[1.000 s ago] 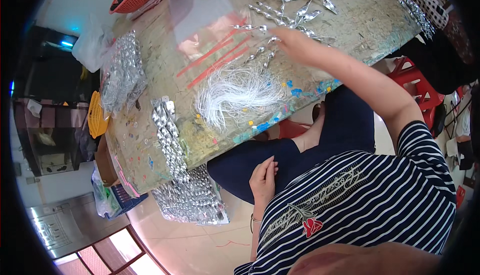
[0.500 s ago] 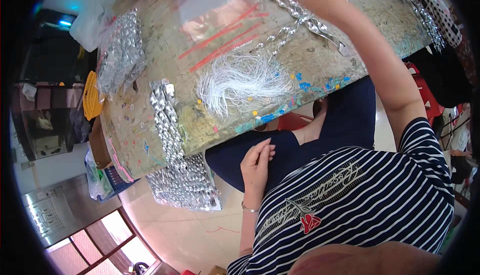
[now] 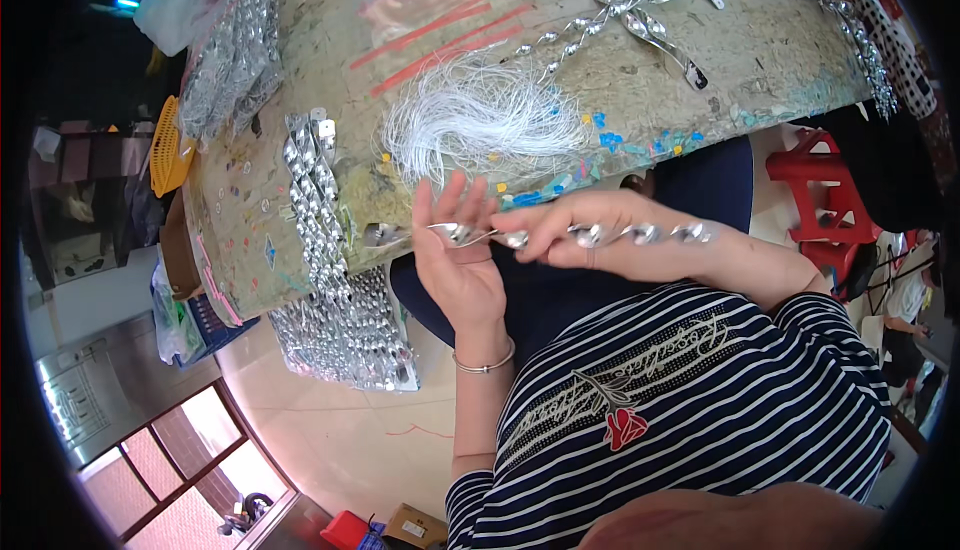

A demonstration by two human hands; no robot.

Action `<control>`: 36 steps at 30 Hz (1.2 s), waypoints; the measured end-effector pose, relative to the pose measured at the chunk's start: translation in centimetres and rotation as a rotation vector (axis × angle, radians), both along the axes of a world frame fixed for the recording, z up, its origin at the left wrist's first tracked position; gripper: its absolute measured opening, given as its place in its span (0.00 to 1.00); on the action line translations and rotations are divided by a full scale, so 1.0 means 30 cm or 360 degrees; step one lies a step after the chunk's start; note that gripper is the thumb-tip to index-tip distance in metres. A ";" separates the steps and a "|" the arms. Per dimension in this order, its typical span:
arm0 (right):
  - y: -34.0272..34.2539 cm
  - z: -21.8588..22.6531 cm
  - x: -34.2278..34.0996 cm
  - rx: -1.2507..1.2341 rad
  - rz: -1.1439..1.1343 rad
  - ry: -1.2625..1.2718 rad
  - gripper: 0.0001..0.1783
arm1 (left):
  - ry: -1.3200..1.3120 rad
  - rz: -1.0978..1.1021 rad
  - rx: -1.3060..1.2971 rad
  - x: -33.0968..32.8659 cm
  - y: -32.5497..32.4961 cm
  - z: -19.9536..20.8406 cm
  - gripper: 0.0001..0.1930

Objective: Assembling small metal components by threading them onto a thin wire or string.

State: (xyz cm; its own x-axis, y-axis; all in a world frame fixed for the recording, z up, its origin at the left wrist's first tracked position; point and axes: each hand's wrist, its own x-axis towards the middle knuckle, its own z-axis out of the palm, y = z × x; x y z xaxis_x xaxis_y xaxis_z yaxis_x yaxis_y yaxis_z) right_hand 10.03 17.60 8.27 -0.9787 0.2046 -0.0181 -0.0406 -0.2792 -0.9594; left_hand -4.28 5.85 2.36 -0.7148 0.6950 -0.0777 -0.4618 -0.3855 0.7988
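The right hand (image 3: 605, 218) had a narrow grip, thumb and fingers pinching a twisted silver strip (image 3: 515, 240) that ran crosswise above the lap and the near edge of the table (image 3: 330, 60). The left hand (image 3: 465, 278) was palm up with its grip wide, fingers spread, and the strip passed across it, one end reaching out beyond the fingers to the left. Just beyond the hands lay a loose bundle of white string (image 3: 485, 120), while a bunch of silver twists (image 3: 315, 200) hung over the table edge farther left.
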 end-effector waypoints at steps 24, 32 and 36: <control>0.014 -0.310 -0.370 0.1791 -0.0218 0.0061 0.10 | 0.0345 -0.0074 -0.0844 -0.153 -0.265 0.034 0.19; -0.053 -0.318 -0.508 0.1921 -0.0199 -0.0011 0.09 | 0.0201 -0.0136 -0.0915 -0.133 -0.317 -0.017 0.19; -0.073 -0.344 -0.532 0.2005 -0.0231 -0.0227 0.07 | 0.0090 -0.0148 -0.0899 -0.139 -0.324 -0.012 0.21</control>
State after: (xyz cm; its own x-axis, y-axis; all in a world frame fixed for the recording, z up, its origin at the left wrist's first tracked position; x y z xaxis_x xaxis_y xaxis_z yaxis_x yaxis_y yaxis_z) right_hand -5.92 15.42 -2.05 -0.9515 0.2610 0.1630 0.1304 0.8217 -0.5548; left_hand -8.44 -3.87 2.02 -0.6666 0.6168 -0.4186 -0.4237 0.1486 0.8935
